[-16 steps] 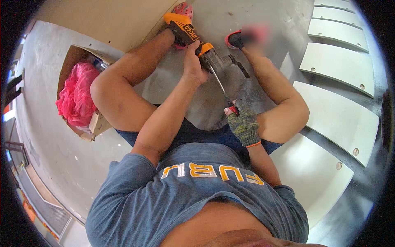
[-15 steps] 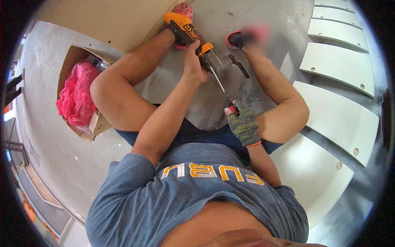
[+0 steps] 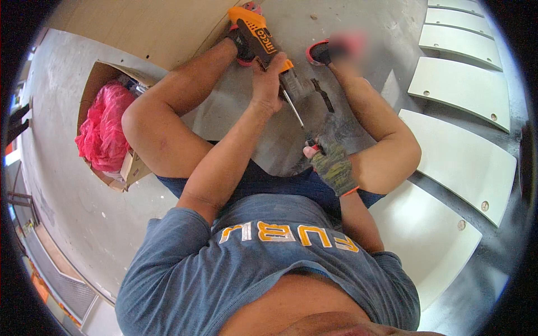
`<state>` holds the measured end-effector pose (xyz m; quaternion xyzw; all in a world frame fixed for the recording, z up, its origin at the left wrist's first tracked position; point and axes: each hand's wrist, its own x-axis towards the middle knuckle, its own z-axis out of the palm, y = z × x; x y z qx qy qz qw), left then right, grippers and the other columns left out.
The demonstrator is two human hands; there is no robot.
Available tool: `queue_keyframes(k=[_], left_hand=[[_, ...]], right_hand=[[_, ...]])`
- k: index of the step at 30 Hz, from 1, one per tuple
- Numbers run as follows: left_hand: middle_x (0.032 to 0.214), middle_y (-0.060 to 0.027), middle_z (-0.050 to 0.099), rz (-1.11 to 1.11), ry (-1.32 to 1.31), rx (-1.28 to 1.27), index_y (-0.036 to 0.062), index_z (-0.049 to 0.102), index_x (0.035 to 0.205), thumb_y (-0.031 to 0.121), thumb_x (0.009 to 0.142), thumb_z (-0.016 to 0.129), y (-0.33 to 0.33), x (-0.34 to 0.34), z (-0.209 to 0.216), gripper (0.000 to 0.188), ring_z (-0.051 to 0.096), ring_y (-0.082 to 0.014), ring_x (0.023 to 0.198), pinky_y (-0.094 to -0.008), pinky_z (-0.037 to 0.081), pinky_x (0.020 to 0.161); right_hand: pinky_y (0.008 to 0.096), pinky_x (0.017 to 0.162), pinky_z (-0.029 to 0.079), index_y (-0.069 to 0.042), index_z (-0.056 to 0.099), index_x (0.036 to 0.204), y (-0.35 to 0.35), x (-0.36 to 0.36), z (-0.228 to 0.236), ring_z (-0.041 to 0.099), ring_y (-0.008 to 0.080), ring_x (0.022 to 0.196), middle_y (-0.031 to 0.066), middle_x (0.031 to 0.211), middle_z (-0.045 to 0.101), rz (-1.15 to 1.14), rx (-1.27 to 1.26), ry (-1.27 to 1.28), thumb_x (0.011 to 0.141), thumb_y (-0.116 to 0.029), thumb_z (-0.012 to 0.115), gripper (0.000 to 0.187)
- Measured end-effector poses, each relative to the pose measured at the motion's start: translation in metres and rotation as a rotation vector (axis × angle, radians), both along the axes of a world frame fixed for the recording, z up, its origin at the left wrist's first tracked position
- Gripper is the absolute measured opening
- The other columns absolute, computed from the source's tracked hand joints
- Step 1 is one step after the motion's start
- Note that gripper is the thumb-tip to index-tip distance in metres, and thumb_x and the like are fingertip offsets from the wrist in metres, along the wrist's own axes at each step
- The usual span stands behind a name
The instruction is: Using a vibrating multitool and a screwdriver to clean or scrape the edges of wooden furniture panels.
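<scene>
Left hand [image 3: 267, 84]: fingers clamped on the orange-and-black power tool [image 3: 259, 40] (probably heavy, rigid; best held mid-body). Gloved right hand [image 3: 335, 167], near it: fingers curled around a red-and-black piece [image 3: 317, 147].

We record bright, diffuse illumination. We note glare on the nearest white panel [image 3: 423, 241] and soft shadows on the floor [image 3: 386, 31]. Straight edges bow toward the rim; black vignetting fills the corners. The right shoe [image 3: 347, 47] is locally blurred.

Blur is covering the red shoe [image 3: 343, 46], upper centre; mid-frame, the right hand [image 3: 333, 166] is partly hiding a screwdriver handle [image 3: 318, 148].
</scene>
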<state>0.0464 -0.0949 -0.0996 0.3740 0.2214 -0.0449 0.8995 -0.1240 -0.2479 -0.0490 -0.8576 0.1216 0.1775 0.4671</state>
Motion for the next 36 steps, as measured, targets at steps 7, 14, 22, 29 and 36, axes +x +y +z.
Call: queue_keyframes(k=[7,14,22,29,36], left_hand=[[0.085,-0.0037,0.062,-0.073,-0.15,0.006,0.0112,0.053,0.104,0.017,0.086,0.072,0.001,0.005,-0.006,0.026,0.066,-0.0195,0.07,-0.035,0.057,0.057],[0.084,0.0011,0.058,0.081,-0.148,0.164,0.0116,0.053,0.103,0.014,0.084,0.073,0.002,0.007,0.005,0.027,0.059,-0.0129,0.075,-0.0306,0.052,0.068],[0.081,-0.0018,0.058,0.126,0.079,-0.113,0.0118,0.054,0.103,0.011,0.082,0.072,0.016,0.009,-0.015,0.028,0.061,-0.0183,0.072,-0.0349,0.054,0.062],[0.079,-0.0055,0.06,-0.049,-0.024,-0.157,0.0091,0.054,0.099,0.009,0.082,0.071,0.016,0.013,0.007,0.024,0.064,-0.0223,0.064,-0.0391,0.056,0.06],[0.097,-0.0012,0.054,0.029,0.008,0.12,0.0108,0.038,0.121,0.007,0.077,0.076,0.009,0.01,0.003,0.058,0.056,-0.0157,0.088,-0.0315,0.051,0.076]], right_hand=[[0.0322,0.051,0.051,-0.003,0.059,0.116,-0.006,0.009,-0.008,0.063,0.0193,0.059,0.0084,0.076,0.066,-0.08,0.927,0.499,0.093,-0.032,0.063,0.037],[0.0431,0.06,0.05,-0.006,0.064,0.107,0.022,0.014,-0.014,0.062,0.0369,0.065,0.0192,0.077,0.064,0.204,-0.634,-0.466,0.092,-0.028,0.06,0.027],[0.0415,0.067,0.053,-0.004,0.064,0.106,-0.019,0.019,-0.011,0.067,0.0237,0.087,0.0165,0.089,0.069,0.14,0.437,0.287,0.093,-0.031,0.058,0.03],[0.0329,0.056,0.052,-0.009,0.059,0.106,0.007,0.016,0.035,0.067,0.0234,0.071,0.0115,0.08,0.068,-0.099,1.047,0.727,0.094,-0.032,0.059,0.026],[0.0438,0.058,0.051,-0.005,0.06,0.101,0.032,-0.007,-0.001,0.064,0.0338,0.064,0.0185,0.076,0.065,0.245,-0.505,-0.368,0.09,-0.033,0.063,0.03]])
